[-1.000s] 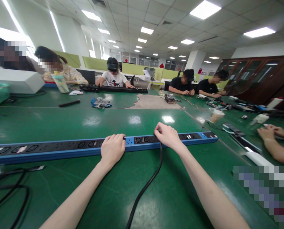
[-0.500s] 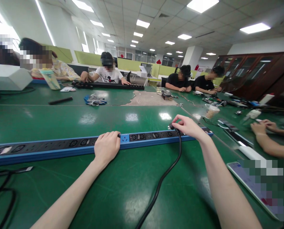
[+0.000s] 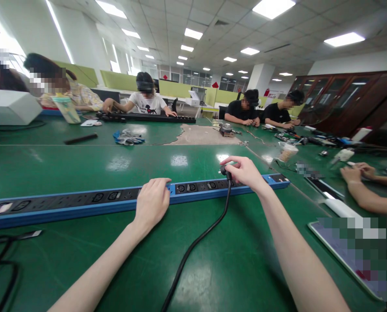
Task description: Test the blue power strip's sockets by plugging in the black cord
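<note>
A long blue and black power strip [image 3: 92, 198] lies across the green table. My left hand [image 3: 152, 201] rests over its middle, fingers wrapped over the strip beside a blue socket section. Above the strip's right part, my right hand [image 3: 243, 172] pinches a black plug [image 3: 225, 169], whose metal pins point left. From the plug a black cable [image 3: 200, 240] hangs over the strip and runs down toward the near edge of the view.
Another black cable [image 3: 13, 271] lies at the lower left. A phone [image 3: 339, 255] is at the lower right. Blue-grey gloves [image 3: 128, 137] and a plastic cup [image 3: 287, 151] lie farther off. Several people sit around the table; a person's hands [image 3: 354, 175] are at the right.
My right hand has moved left with the plug, and the cable has swung left too. My left hand has slid slightly right along the strip.
</note>
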Demonstrator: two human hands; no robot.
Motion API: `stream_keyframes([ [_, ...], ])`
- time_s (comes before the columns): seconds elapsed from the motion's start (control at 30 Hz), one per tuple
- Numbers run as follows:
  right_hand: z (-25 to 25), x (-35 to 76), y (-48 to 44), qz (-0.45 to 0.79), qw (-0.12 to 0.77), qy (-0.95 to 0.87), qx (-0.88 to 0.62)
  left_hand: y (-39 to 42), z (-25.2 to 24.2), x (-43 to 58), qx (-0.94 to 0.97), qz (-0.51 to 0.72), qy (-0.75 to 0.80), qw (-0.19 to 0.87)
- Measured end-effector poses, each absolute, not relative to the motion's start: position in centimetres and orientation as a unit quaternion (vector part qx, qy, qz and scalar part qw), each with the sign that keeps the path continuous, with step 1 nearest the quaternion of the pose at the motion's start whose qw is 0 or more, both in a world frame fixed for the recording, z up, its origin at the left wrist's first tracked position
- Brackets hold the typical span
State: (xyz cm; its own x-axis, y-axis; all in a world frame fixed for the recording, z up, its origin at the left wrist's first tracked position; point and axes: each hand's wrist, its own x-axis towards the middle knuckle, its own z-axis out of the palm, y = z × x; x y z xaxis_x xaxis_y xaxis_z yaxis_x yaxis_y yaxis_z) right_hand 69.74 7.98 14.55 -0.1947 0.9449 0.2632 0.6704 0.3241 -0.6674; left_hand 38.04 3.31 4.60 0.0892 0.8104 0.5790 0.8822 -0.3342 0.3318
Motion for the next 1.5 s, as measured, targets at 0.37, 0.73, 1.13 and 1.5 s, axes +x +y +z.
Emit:
stream_keyframes([
  [0.37, 14.1, 69.5, 8.4, 0.317, 0.406, -0.691, -0.508, -3.5, 8.8, 46.0, -0.802, -0.266, -0.415, -0.337],
  [0.73, 13.8, 71.3, 8.6, 0.233, 0.245, -0.831, -0.441, -0.9, 12.7, 42.0, -0.750, -0.328, -0.395, -0.418],
  [1.13, 15.5, 73.2, 7.9, -0.125, 0.254, -0.758, -0.588, -1.6, 11.6, 41.8, -0.640, -0.138, -0.317, -0.686],
  [1.5, 15.0, 74.8, 8.4, -0.011, 0.210, -0.770, -0.602, 2.3, 10.4, 41.0, -0.532, -0.514, -0.410, -0.533],
])
